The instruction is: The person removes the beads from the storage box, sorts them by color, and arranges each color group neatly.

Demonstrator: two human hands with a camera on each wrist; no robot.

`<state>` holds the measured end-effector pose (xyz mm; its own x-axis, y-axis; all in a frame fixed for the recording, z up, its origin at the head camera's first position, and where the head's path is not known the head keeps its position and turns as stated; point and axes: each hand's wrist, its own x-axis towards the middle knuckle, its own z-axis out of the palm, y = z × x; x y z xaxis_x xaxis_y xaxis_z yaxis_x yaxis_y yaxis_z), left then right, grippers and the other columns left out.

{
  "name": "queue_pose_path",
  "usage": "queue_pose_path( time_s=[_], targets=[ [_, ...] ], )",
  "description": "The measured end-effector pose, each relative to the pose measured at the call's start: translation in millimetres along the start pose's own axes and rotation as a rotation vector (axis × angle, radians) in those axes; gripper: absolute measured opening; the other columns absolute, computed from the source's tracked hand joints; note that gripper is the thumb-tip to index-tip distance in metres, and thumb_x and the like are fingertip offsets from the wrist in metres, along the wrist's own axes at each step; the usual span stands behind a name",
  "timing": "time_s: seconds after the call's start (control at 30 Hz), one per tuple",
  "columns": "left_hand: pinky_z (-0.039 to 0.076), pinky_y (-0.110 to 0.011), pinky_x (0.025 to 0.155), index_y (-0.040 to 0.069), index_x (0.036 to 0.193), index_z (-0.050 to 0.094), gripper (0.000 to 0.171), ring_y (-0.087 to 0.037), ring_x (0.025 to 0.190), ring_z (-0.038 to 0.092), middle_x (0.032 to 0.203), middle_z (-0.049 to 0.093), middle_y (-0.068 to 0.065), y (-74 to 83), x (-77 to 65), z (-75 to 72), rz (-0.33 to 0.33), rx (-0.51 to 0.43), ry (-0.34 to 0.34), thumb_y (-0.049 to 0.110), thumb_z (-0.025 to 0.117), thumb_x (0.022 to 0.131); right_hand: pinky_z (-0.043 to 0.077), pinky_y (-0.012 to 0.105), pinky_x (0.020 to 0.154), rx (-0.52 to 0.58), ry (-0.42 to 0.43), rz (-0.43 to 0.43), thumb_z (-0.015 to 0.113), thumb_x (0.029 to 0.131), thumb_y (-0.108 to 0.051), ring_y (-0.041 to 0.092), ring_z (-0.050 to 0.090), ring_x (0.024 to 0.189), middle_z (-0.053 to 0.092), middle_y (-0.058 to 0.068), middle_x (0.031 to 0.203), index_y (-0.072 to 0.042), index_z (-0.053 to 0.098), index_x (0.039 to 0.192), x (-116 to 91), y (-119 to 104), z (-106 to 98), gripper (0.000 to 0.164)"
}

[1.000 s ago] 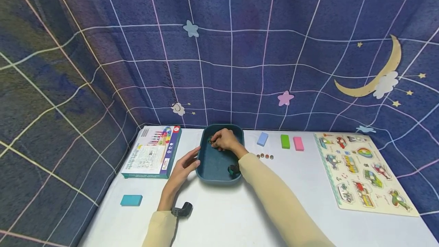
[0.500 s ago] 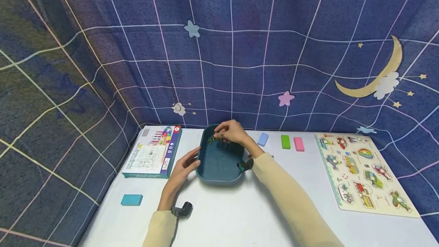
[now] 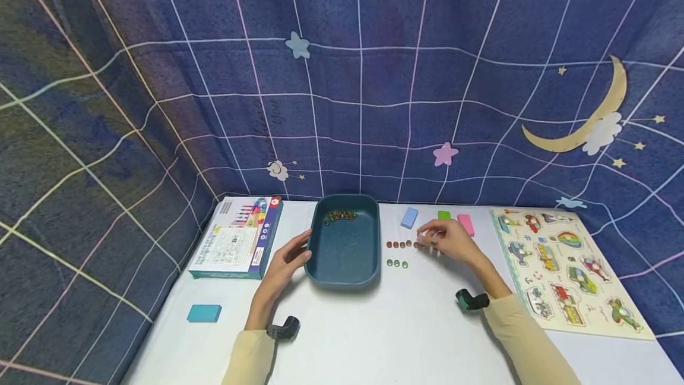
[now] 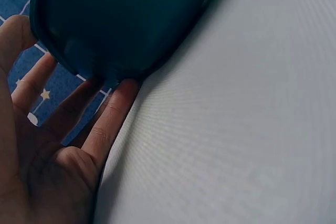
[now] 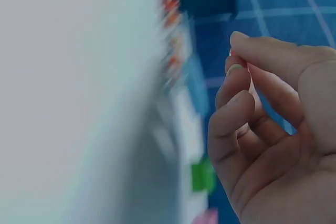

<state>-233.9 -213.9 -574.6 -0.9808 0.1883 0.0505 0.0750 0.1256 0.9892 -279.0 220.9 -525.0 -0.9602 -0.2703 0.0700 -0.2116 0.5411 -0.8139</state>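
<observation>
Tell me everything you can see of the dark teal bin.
The dark teal bin is an open-topped, rounded rectangle with raised walls and a smooth, plastic-looking finish. It sits upright on the white table. Small red and green beads cluster in its far left part; the left hand touches its left side.

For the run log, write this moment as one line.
left hand: touches tray | right hand: pinches bead near bead row | more beads: in tray
</observation>
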Motion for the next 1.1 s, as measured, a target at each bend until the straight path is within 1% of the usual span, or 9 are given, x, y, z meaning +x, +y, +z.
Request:
queue_pose_path(
  time_s=[0.17, 0.33, 0.4, 0.47, 0.63, 0.7, 0.93, 1.0, 1.1],
  targets=[
    [0.053, -0.019, 0.103, 0.018, 0.157, 0.052, 0.055, -0.03, 0.145, 0.055, 0.164, 0.05, -0.014, 0.6, 0.5, -0.9, -0.002, 0.007, 0.007, 0.019, 0.068, 0.104, 0.046, 0.022, 0.051, -0.026, -0.001, 0.04, 0.078, 0.094, -0.008, 0.003, 0.054, 0.057, 0.074, 0.009, 0.082, 0.002, 0.078, 0.111, -21.4, 30.3, -6.3, 0.02],
    [0.054, -0.019, 0.104, 0.017, 0.157, 0.052, 0.055, -0.011, 0.137, 0.059, 0.164, 0.05, -0.014, 0.6, 2.0, -0.5, 0.002, 0.007, 0.009, 0.019, 0.067, 0.104, 0.048, 0.021, 0.058, -0.076, 0.02, -0.006, 0.081, 0.093, -0.012, 0.002, 0.057, 0.063, 0.076, 0.007, 0.084, -0.002, 0.08, 0.109, -23.1, 34.8, -6.7, 0.019],
    [0.054, -0.019, 0.104, 0.017, 0.157, 0.053, 0.055, -0.009, 0.136, 0.059, 0.164, 0.051, -0.013, 0.5, 2.5, 0.1, 0.0, 0.006, 0.013, 0.018, 0.068, 0.104, 0.047, 0.021, 0.061, -0.105, 0.021, -0.025, 0.081, 0.092, -0.013, 0.002, 0.057, 0.067, 0.076, 0.006, 0.084, -0.004, 0.081, 0.108, -21.7, 34.1, -6.5, 0.018],
    [0.054, -0.019, 0.104, 0.017, 0.157, 0.053, 0.055, -0.013, 0.138, 0.059, 0.163, 0.051, -0.014, 0.6, 2.4, 1.0, -0.003, 0.007, 0.017, 0.018, 0.068, 0.104, 0.046, 0.021, 0.059, -0.119, 0.018, -0.018, 0.081, 0.092, -0.014, 0.002, 0.055, 0.066, 0.075, 0.006, 0.084, -0.004, 0.081, 0.108, -20.7, 34.1, -6.2, 0.018],
    [0.055, -0.02, 0.103, 0.017, 0.157, 0.052, 0.055, -0.033, 0.146, 0.054, 0.163, 0.051, -0.015, -0.1, 1.1, 2.2, -0.017, 0.0, 0.01, 0.018, 0.068, 0.104, 0.043, 0.021, 0.053, -0.107, 0.011, 0.04, 0.081, 0.092, -0.013, 0.004, 0.051, 0.06, 0.073, 0.006, 0.082, -0.005, 0.081, 0.108, -21.7, 35.5, -5.2, 0.018],
    [0.055, -0.02, 0.103, 0.018, 0.157, 0.053, 0.055, -0.037, 0.148, 0.052, 0.163, 0.051, -0.014, -0.3, 0.5, 2.4, -0.02, -0.002, 0.009, 0.019, 0.068, 0.104, 0.043, 0.021, 0.052, -0.097, 0.007, 0.05, 0.081, 0.092, -0.014, 0.004, 0.051, 0.058, 0.072, 0.006, 0.081, -0.004, 0.081, 0.109, -22.5, 36.0, -5.0, 0.019],
    [0.054, -0.019, 0.103, 0.018, 0.157, 0.052, 0.055, -0.036, 0.147, 0.053, 0.163, 0.051, -0.014, 0.0, 0.4, 3.1, -0.011, 0.005, 0.005, 0.019, 0.067, 0.104, 0.045, 0.021, 0.053, -0.057, -0.011, 0.053, 0.08, 0.093, -0.012, 0.003, 0.052, 0.059, 0.073, 0.008, 0.083, -0.001, 0.079, 0.114, -23.9, 34.2, -7.6, 0.023],
    [0.054, -0.019, 0.103, 0.017, 0.157, 0.052, 0.055, -0.037, 0.147, 0.053, 0.163, 0.051, -0.014, 0.1, 0.7, 2.5, -0.007, 0.003, 0.005, 0.019, 0.067, 0.104, 0.047, 0.021, 0.054, -0.015, -0.027, 0.052, 0.078, 0.095, -0.011, 0.003, 0.053, 0.058, 0.073, 0.011, 0.083, 0.002, 0.076, 0.118, -22.0, 31.4, -9.7, 0.027],
    [0.054, -0.018, 0.102, 0.017, 0.158, 0.051, 0.056, -0.04, 0.148, 0.051, 0.164, 0.05, -0.016, 0.4, 1.0, 0.7, 0.004, 0.0, 0.003, 0.019, 0.067, 0.104, 0.043, 0.021, 0.05, 0.08, -0.042, 0.042, 0.076, 0.097, -0.01, 0.003, 0.049, 0.052, 0.071, 0.016, 0.082, 0.006, 0.073, 0.123, -14.1, 20.2, -11.8, 0.031]
  ],
)
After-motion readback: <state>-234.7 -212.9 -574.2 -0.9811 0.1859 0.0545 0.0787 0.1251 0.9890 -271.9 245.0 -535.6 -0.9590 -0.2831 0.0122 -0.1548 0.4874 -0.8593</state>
